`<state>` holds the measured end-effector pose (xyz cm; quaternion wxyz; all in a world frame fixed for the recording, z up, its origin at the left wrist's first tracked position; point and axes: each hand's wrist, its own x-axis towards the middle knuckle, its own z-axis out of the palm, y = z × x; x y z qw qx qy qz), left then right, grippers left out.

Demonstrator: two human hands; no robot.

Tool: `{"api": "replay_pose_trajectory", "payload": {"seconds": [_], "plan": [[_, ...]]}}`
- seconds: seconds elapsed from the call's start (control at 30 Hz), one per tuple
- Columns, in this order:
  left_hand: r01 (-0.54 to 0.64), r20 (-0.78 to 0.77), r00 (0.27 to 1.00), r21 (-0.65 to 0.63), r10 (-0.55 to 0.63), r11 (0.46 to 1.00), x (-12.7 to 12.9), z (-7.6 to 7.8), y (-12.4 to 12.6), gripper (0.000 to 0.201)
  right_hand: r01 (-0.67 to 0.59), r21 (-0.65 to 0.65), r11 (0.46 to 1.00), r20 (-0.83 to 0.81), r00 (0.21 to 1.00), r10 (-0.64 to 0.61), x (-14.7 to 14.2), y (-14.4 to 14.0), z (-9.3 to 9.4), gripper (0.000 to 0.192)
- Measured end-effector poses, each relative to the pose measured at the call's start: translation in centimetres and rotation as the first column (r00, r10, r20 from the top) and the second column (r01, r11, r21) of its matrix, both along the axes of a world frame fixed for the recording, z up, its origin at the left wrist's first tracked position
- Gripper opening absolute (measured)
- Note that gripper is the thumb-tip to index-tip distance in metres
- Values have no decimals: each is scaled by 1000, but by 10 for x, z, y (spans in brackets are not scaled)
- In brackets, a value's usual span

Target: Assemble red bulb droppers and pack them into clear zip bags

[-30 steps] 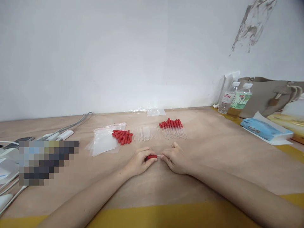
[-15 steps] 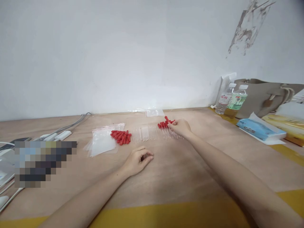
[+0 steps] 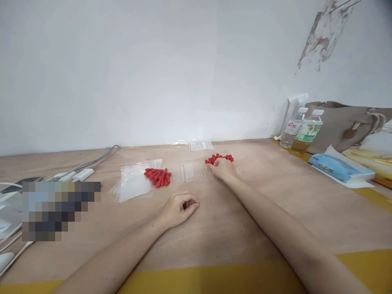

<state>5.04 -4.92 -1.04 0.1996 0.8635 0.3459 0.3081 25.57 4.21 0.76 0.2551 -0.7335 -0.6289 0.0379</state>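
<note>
My left hand [image 3: 180, 209] rests on the table with thumb and fingertips curled together; anything in the pinch is too small to make out. My right hand [image 3: 225, 169] is over the droppers with red bulbs [image 3: 218, 156] at centre right and hides most of their clear stems. Its fingertips are drawn together at the left end of that row, and what they grip, if anything, is hidden. Left of it lie several thin clear tubes [image 3: 188, 173] side by side. A pile of loose red rubber bulbs [image 3: 158, 177] sits beside them, touching clear plastic bags [image 3: 134, 183].
A small clear bag [image 3: 201, 146] lies by the wall. On the right stand two bottles [image 3: 308, 131], a grey handbag [image 3: 339, 122] and a blue tissue pack [image 3: 339, 167]. At the left are cables [image 3: 92, 162], white plugs [image 3: 83, 174] and a blurred-out object [image 3: 58, 210].
My right hand has moved left and lower, and the red-bulbed dropper that stuck up from its fingers no longer shows there. My left hand has stayed in place. The view has shifted slightly.
</note>
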Motion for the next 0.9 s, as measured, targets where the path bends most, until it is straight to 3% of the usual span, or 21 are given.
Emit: {"api": "replay_pose_trajectory", "payload": {"seconds": [0.1, 0.33, 0.43, 0.5, 0.57, 0.67, 0.73, 0.77, 0.9], "plan": [[-8, 6, 1000, -11, 9, 1000, -1, -1, 0, 10, -75, -59, 995, 104, 991, 81, -17, -1, 0, 31], [-35, 55, 998, -63, 38, 997, 0, -4, 0, 14, -51, -168, 984, 165, 983, 79, -39, 8, 0, 18], [-70, 53, 996, -18, 70, 997, 2, -5, -1, 18, -59, -204, 977, 150, 985, 91, -42, 10, 4, 14], [-161, 68, 985, 56, 157, 985, -2, -1, 4, 20, -75, -210, 975, 129, 986, 104, -40, 6, 8, 16], [-322, 83, 946, 149, 312, 935, -14, 10, 16, 19, -101, -194, 976, 106, 987, 124, -32, -3, 12, 22], [-597, 9, 787, 263, 617, 758, -44, 35, 46, 19, -165, -132, 977, 78, 981, 176, -11, -26, 13, 27], [-688, -87, 664, 316, 742, 653, -66, 51, 68, 20, -283, -9, 959, 22, 959, 284, 5, -44, 9, 24], [-705, -139, 625, 320, 768, 632, -75, 56, 78, 22, -343, 75, 936, -7, 939, 345, 13, -52, 6, 21], [-726, -374, 556, 216, 742, 653, -92, 62, 104, 31, -442, 265, 857, -72, 877, 474, 35, -74, -11, 11]]}}
